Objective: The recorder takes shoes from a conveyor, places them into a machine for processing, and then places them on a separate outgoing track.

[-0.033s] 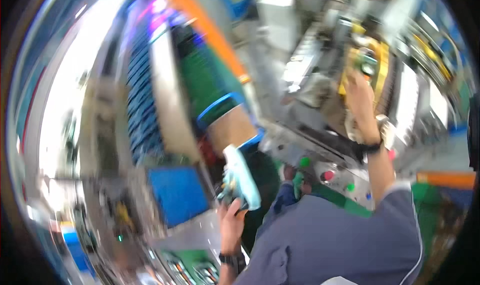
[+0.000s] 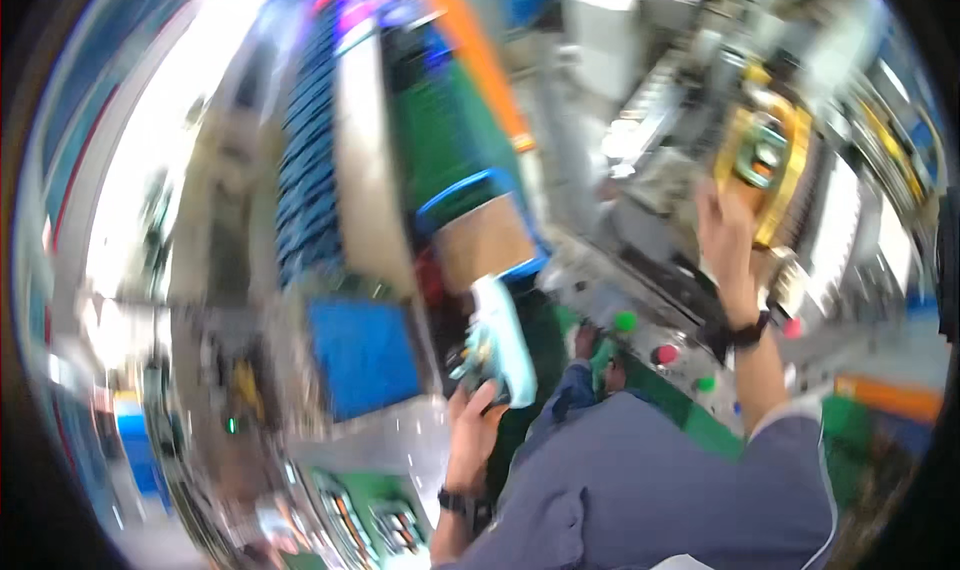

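Note:
My left hand (image 2: 472, 430) is closed around the lower end of a pale blue plastic housing with dark inner parts (image 2: 512, 348); its exact kind is blurred. It is held up in front of my body, left of centre. On the right, my right hand (image 2: 727, 232) reaches over the machine with its fingers stretched out, and nothing shows in them. Just beyond the fingertips stands a yellow fixture (image 2: 797, 165). Inside it lies a green, rounded part (image 2: 762, 158) with a dark and orange middle. The fingertips appear apart from that part.
Below my right forearm, a grey panel carries green (image 2: 625, 321) and red push buttons (image 2: 665, 355). A blue-rimmed bin (image 2: 487, 245) stands beyond my left hand. Farther left are a blue board (image 2: 362, 358) and a dark ribbed conveyor (image 2: 308, 170). An orange beam (image 2: 475, 55) runs along the back.
My right hand has drawn back from the green part, which now shows more fully in the yellow fixture. My left hand still holds the pale blue housing. The whole view has shifted.

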`<state>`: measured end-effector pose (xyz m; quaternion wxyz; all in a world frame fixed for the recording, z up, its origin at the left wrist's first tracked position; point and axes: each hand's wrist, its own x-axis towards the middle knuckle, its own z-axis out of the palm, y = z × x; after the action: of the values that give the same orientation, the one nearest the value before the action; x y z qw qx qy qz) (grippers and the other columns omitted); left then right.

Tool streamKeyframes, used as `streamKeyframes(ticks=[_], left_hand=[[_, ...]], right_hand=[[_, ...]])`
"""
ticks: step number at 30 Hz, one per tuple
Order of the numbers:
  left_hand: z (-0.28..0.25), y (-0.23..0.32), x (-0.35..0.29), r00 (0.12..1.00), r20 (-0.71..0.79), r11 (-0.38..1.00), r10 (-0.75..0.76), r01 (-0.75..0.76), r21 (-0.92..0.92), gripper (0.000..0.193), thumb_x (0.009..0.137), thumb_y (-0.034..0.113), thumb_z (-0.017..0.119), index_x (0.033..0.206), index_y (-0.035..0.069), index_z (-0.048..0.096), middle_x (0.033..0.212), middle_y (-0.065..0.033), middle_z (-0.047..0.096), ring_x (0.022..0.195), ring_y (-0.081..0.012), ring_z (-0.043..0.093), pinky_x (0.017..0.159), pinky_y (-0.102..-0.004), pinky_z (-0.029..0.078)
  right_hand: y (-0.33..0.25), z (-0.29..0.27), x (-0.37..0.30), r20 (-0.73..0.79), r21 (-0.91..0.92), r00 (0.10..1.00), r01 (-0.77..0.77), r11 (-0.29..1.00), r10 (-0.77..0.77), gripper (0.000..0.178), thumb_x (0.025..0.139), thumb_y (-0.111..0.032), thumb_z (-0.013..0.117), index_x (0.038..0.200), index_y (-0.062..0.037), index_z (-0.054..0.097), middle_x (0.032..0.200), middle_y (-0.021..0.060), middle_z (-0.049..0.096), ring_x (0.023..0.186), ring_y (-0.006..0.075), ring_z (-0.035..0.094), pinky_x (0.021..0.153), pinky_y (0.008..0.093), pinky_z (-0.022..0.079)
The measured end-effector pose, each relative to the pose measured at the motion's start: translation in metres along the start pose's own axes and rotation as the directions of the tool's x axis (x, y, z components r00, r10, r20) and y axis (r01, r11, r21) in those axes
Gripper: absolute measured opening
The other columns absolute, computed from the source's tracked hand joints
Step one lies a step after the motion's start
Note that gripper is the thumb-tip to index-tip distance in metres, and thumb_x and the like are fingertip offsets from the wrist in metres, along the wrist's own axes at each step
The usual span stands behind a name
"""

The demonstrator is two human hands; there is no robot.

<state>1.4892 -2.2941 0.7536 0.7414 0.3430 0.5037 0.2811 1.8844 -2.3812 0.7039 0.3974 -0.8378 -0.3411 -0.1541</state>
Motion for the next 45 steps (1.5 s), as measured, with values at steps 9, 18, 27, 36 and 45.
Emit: streamKeyframes(ticks=[9, 18, 27, 36, 45], left_hand=[[-0.078, -0.065, -0.050, 0.992, 0.110, 0.993, -0.068, 0.078, -0.092, 0.043, 0.091, 0.010, 0.063, 0.128, -0.005, 0.049, 0.109, -0.0074, 0.061, 0.094, -0.0143, 0.062, 0.084, -0.0291, 0.051], [-0.210, -0.111, -0.098, 0.929, -0.344, 0.897, -0.133, -0.035, -0.441, 0.029, 0.087, 0.012, 0.067, 0.110, -0.005, 0.058, 0.099, -0.0101, 0.063, 0.083, -0.0205, 0.065, 0.070, -0.0348, 0.055], [-0.482, -0.151, -0.052, 0.732, -0.675, 0.809, -0.092, -0.340, -0.479, 0.024, 0.085, 0.014, 0.068, 0.097, -0.006, 0.065, 0.093, -0.0153, 0.067, 0.075, -0.0240, 0.065, 0.064, -0.0391, 0.056], [-0.768, -0.134, 0.014, 0.444, -0.895, 0.901, -0.048, -0.368, -0.231, 0.033, 0.077, 0.018, 0.072, 0.098, -0.005, 0.061, 0.088, -0.0150, 0.067, 0.084, -0.0247, 0.066, 0.070, -0.0380, 0.055], [-0.908, -0.098, 0.052, -0.157, -0.959, 0.951, 0.235, 0.241, 0.193, 0.054, 0.077, 0.019, 0.064, 0.120, -0.002, 0.039, 0.110, -0.0278, 0.059, 0.094, -0.0446, 0.062, 0.080, -0.0514, 0.050]], right_hand=[[0.040, 0.143, -0.173, 0.455, 0.269, 0.821, 0.242, 0.932, -0.345, 0.012, 0.084, -0.006, 0.051, 0.094, -0.0048, 0.059, 0.094, 0.0165, 0.056, 0.096, 0.0377, 0.053, 0.085, 0.0470, 0.043], [-0.020, 0.158, -0.131, 0.332, 0.265, 0.865, 0.296, 0.918, -0.375, 0.018, 0.083, -0.005, 0.058, 0.101, -0.0039, 0.060, 0.096, 0.0160, 0.060, 0.085, 0.0349, 0.059, 0.074, 0.0403, 0.047], [-0.511, 0.131, -0.032, 0.131, 0.723, 0.461, 0.561, 0.403, -0.877, 0.015, 0.093, -0.014, 0.062, 0.104, -0.0042, 0.064, 0.088, 0.0021, 0.065, 0.073, 0.0074, 0.053, 0.064, 0.0234, 0.043], [-0.909, 0.232, -0.065, 0.152, 0.576, -0.014, 0.813, 0.077, -0.988, 0.042, 0.086, -0.014, 0.064, 0.126, -0.0062, 0.056, 0.118, 0.0125, 0.065, 0.110, 0.0234, 0.060, 0.094, 0.0349, 0.046], [-1.114, 0.372, -0.091, 0.367, 0.330, -0.139, 0.944, -0.011, -0.920, 0.062, 0.085, -0.036, 0.065, 0.134, -0.0022, 0.048, 0.128, 0.0212, 0.058, 0.120, 0.0294, 0.055, 0.103, 0.0377, 0.038]])
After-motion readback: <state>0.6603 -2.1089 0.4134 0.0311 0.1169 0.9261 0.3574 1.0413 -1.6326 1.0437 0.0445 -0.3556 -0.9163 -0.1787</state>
